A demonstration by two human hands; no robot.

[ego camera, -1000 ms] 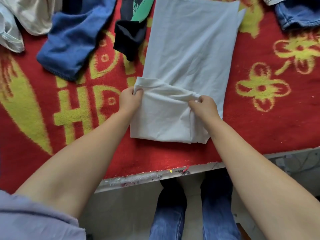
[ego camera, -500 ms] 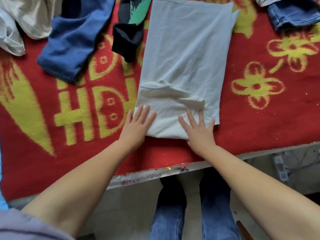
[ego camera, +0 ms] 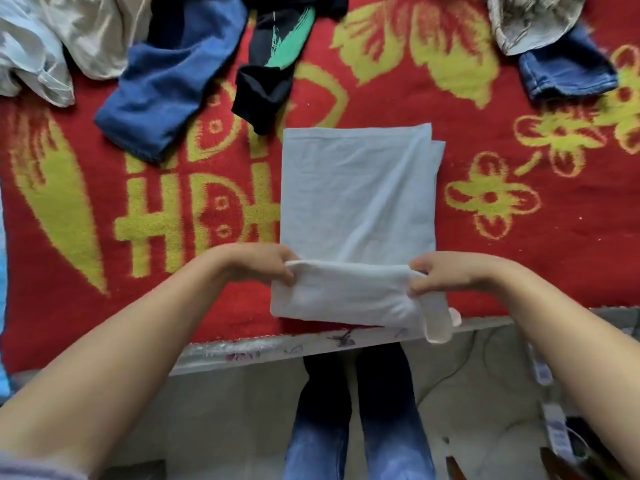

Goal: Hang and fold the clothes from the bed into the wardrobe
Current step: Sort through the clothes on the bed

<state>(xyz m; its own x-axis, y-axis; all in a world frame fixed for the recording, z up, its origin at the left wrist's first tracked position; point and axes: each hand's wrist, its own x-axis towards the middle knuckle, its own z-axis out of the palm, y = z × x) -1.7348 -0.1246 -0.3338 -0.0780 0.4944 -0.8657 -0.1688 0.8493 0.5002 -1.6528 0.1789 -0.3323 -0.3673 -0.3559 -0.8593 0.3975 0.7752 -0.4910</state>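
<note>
A pale grey-white garment, folded into a long rectangle, lies on the red and yellow bed cover close to the bed's near edge. Its near end is doubled up into a thick fold. My left hand grips the left corner of that fold, and my right hand pinches the right corner. A loose flap of the cloth hangs over the bed edge below my right hand. The wardrobe is out of view.
Farther back on the bed lie a blue garment, a black one with a green print, pale cream clothes at the left, and blue jeans under a patterned cloth at the right. My legs stand on the floor below the bed edge, beside cables.
Half a second ago both hands lay flat on the near end of the garment. Now they grip its near fold at both corners, and the garment sits closer to the bed edge.
</note>
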